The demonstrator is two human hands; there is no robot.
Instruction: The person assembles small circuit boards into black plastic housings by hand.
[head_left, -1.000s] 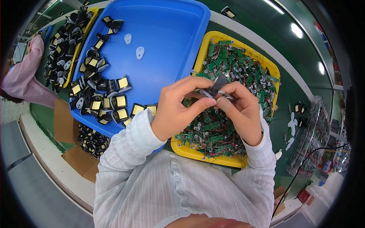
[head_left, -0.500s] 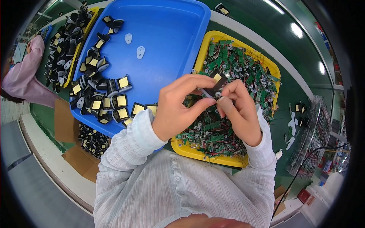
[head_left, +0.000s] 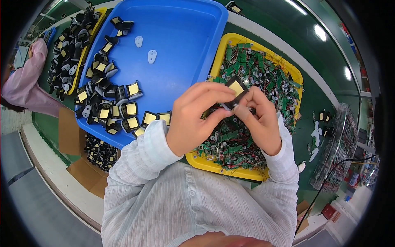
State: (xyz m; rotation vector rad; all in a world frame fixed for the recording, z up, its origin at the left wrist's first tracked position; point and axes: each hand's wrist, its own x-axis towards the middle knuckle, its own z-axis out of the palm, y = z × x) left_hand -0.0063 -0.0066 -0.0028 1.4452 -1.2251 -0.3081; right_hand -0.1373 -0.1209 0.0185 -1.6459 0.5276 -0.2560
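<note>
Above the yellow tray (head_left: pixel 204 161), which sits toward the right side of the green table (head_left: pixel 325 99) and is heaped with small green circuit boards (head_left: pixel 230 144) trailing red wires, both hands meet over one small black part with a yellow square face (head_left: pixel 236 87). The left hand (head_left: pixel 193 119) curls around it from the left, thumb and forefinger closed on its lower edge, while the right hand (head_left: pixel 261 119) pinches it from the right with fingertips drawn close together; neither hand is spread, both are narrowed onto the piece. The part is raised off the heap and tilted with its yellow face upward, which looks like a way to keep the working side in sight while the fingertips work at its underside; what exactly they press there is hidden by the fingers. To the left, the blue tray (head_left: pixel 185 24) holds a cluster of like black-and-yellow parts (head_left: pixel 111 107) along its left and near edges, probably within easy reach of the left hand, with two small white pieces (head_left: pixel 146 49) lying apart on its bare floor. Farther left, a second yellow bin (head_left: pixel 88 43) is filled with dark parts, and another person's pink sleeve (head_left: pixel 29 82) shows at the table's far left edge.
</note>
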